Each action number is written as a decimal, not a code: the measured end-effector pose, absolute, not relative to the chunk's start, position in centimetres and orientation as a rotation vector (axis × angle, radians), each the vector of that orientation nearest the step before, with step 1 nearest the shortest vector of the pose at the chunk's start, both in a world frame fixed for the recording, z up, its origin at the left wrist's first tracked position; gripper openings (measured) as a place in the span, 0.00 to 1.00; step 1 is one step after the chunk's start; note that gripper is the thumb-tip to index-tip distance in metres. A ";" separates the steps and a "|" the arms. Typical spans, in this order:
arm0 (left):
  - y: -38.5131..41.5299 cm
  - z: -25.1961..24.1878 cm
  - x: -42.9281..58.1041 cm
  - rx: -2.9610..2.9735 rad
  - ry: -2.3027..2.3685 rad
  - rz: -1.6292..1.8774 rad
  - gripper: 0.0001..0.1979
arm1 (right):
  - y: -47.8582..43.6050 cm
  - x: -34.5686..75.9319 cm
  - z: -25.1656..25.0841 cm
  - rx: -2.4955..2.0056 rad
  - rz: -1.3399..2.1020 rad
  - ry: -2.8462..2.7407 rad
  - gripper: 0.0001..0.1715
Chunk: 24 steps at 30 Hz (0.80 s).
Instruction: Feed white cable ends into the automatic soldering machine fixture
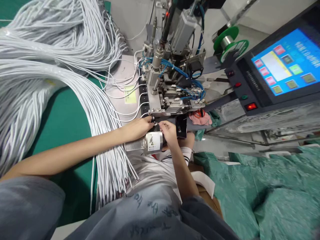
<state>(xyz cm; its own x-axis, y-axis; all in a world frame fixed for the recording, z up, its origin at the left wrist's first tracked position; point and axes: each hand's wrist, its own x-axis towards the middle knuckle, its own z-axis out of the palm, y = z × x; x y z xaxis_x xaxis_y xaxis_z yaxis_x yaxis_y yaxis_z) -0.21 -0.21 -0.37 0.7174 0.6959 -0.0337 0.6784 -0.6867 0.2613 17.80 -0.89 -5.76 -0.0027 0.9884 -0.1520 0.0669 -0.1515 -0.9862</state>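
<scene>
My left hand (142,128) reaches in from the left over the bundle of white cables (82,96). Its fingers are closed at the front edge of the bench machine (160,90), on a white cable end (156,124). My right hand (169,132) meets it from the right, thumb and forefinger pinched on the thin wire tips of that cable end. The fingertips nearly touch, and the exact grip is too small to make out. Just below both hands sits a metal box with a white label (153,141). Several white cables run into black blocks (144,99) on the machine's left side.
A large heap of white cables (62,36) covers the green table mat (60,123). To the right are a lit touch screen (287,63), a green wire spool (227,40), a pink cloth (200,118) and green sheeting (280,186). A yellow note (130,94) lies left of the machine.
</scene>
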 end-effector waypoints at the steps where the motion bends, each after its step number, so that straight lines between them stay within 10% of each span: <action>1: -0.2 -0.3 -0.2 2.674 1.083 0.093 0.13 | -0.8 17.8 -5.8 -1.362 1.298 -1.197 0.10; 24: -0.7 0.3 0.1 2.869 1.150 -0.015 0.19 | 0.3 17.8 -6.4 -1.366 1.438 -1.259 0.13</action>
<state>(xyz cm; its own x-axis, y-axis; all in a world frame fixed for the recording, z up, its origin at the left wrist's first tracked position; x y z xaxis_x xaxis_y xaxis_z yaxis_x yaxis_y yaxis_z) 0.12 -0.74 0.27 0.7232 0.6900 -0.0277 0.6905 -0.7220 0.0432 17.78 0.30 -6.42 -0.1268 0.9663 -0.2242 0.0942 -0.2132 -0.9725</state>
